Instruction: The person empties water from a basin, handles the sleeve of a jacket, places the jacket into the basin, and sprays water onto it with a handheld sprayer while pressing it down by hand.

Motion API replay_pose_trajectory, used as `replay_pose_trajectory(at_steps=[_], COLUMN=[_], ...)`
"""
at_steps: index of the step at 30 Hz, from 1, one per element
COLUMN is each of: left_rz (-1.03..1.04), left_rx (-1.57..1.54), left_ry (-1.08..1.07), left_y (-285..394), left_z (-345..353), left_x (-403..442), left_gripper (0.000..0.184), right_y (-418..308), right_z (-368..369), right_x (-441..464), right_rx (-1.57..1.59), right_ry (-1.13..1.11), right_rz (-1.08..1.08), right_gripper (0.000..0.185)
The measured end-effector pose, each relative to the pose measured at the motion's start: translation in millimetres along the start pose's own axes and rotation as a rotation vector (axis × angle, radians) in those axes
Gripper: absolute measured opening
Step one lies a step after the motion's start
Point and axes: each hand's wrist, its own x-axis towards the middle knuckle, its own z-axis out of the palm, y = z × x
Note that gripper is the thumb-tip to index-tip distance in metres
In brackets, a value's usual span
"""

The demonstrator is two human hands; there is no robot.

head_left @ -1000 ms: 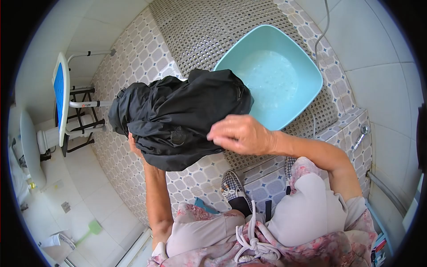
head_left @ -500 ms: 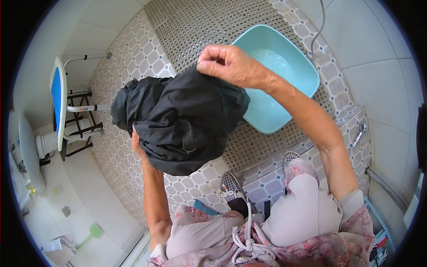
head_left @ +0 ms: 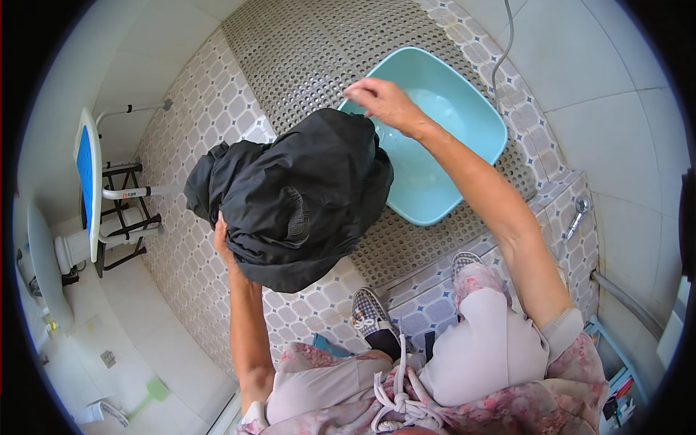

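two bare hands in view. left hand (head_left: 222,238) grips the bunched black garment (head_left: 319,167) at its lower left side, thumb on the fabric, remaining fingers hidden behind it. right hand (head_left: 394,109) is at the garment's upper right edge, above the light blue basin (head_left: 426,67); fingers bent, can't tell if they pinch fabric or sit just off it. garment is held up left of the basin, overlapping its left edge from this angle, grey print facing the camera. basin sits on the grey perforated mat (head_left: 290,51). blue-and-white seat (head_left: 88,185) far left, shower head (head_left: 582,206) near the right wall.
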Motion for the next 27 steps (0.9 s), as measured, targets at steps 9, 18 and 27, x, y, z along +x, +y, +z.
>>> replay_pose_trajectory(at_steps=[9, 18, 27], left_rz=[0.031, 0.012, 0.047], left_rx=[0.018, 0.016, 0.108], left_ry=[0.028, -0.056, -0.039], left_y=[4, 5, 10], left_z=[6, 5, 38], left_x=[-9, -9, -23], left_gripper=[0.053, 0.054, 0.052], right_y=[114, 143, -37], right_z=[-95, -104, -1], right_x=[-72, -84, -68], right_rx=[0.073, -0.365, 1.104], right_ry=[0.656, 0.689, -0.39], right_rz=[0.579, 0.635, 0.445], right_gripper=[0.032, 0.034, 0.042])
